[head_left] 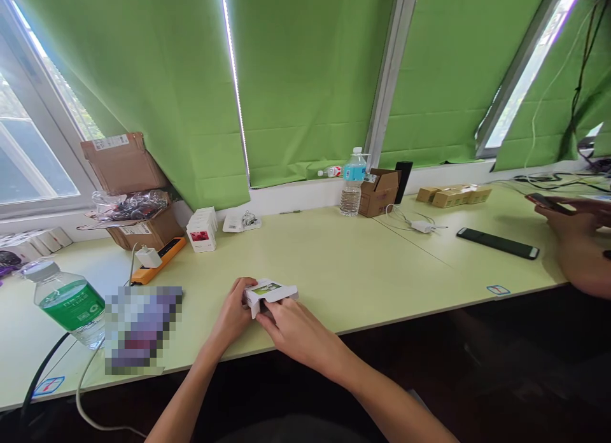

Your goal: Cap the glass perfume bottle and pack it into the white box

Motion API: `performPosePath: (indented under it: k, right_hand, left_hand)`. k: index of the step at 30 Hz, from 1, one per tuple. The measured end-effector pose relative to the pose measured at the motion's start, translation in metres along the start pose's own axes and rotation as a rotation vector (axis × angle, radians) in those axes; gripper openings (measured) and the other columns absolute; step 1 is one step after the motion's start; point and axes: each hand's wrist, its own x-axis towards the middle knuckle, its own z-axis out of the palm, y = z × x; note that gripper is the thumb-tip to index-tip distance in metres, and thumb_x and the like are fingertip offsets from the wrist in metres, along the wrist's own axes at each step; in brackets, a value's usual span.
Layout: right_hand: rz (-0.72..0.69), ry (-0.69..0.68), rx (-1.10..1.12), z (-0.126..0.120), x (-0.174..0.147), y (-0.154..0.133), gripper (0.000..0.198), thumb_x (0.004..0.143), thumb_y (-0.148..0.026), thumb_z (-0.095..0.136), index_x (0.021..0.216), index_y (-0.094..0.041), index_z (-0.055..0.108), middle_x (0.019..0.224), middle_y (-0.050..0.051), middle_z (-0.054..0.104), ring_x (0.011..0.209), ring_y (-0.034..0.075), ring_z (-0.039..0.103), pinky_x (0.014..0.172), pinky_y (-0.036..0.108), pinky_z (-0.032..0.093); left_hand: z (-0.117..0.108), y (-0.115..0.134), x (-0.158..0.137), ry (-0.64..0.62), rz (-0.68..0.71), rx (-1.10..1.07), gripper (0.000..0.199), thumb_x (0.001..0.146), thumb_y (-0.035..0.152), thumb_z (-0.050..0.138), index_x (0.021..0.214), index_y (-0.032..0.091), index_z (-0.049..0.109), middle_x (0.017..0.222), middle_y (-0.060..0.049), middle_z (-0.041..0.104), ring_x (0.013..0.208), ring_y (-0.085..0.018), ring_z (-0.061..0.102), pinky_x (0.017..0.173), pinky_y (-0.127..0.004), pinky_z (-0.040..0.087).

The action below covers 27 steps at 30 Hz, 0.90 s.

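Observation:
A small white cardboard box (pixel 273 289) with a green picture on its top is held just above the table's front edge. Its flaps stand out at the near end and on the right. My left hand (pixel 235 314) is closed around the box's left side. Bent fingers of my right hand (pixel 298 331) grip the near, opened end, with the thumb below. Something dark shows at that opening, either the inside of the box or a thing in it; I cannot tell which.
Left: a green-labelled water bottle (pixel 71 303), an orange power strip (pixel 160 261), stacked white boxes (pixel 202 230) and open cardboard boxes (pixel 138 230). Behind: a blue-labelled bottle (pixel 352 182) and a brown carton (pixel 379 193). Right: a phone (pixel 498 243) and another person's hands (pixel 573 217).

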Motion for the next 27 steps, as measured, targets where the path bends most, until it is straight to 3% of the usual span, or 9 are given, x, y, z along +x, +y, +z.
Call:
performPosePath:
  k: [10, 16, 22, 27]
  right_hand:
    - [0.032, 0.092, -0.024, 0.005, 0.005, -0.002, 0.034, 0.099, -0.036, 0.036, 0.099, -0.020, 0.066, 0.094, 0.008, 0.066, 0.088, 0.023, 0.061, 0.076, 0.032, 0.044]
    - [0.025, 0.075, -0.005, -0.004, 0.003, -0.006, 0.034, 0.099, -0.038, 0.037, 0.103, -0.021, 0.066, 0.098, 0.008, 0.066, 0.090, 0.022, 0.061, 0.078, 0.031, 0.046]
    - [-0.018, 0.098, 0.013, -0.031, -0.005, -0.009, 0.028, 0.097, -0.034, 0.043, 0.111, -0.024, 0.066, 0.107, 0.005, 0.069, 0.100, 0.021, 0.063, 0.088, 0.033, 0.047]
    - [-0.160, 0.278, 0.215, -0.078, -0.033, -0.026, 0.028, 0.096, -0.033, 0.047, 0.119, -0.028, 0.061, 0.117, 0.001, 0.067, 0.109, 0.018, 0.061, 0.098, 0.029, 0.046]
  left_hand:
    - [-0.003, 0.003, 0.000, 0.006, -0.028, 0.013, 0.033, 0.071, 0.014, 0.057, 0.103, 0.023, 0.054, 0.106, -0.003, 0.059, 0.087, -0.017, 0.060, 0.074, -0.029, 0.051]
    - [-0.002, -0.003, 0.001, 0.006, -0.031, -0.018, 0.035, 0.071, 0.015, 0.059, 0.104, 0.024, 0.055, 0.108, -0.003, 0.059, 0.091, -0.018, 0.061, 0.076, -0.029, 0.052]
    - [-0.003, -0.003, 0.002, 0.000, -0.018, -0.031, 0.035, 0.072, 0.014, 0.056, 0.105, 0.025, 0.057, 0.110, -0.003, 0.060, 0.096, -0.018, 0.060, 0.076, -0.028, 0.053]
    - [-0.005, -0.001, 0.002, -0.003, -0.016, -0.003, 0.034, 0.074, 0.018, 0.059, 0.108, 0.022, 0.058, 0.111, -0.005, 0.062, 0.099, -0.021, 0.061, 0.084, -0.033, 0.051]
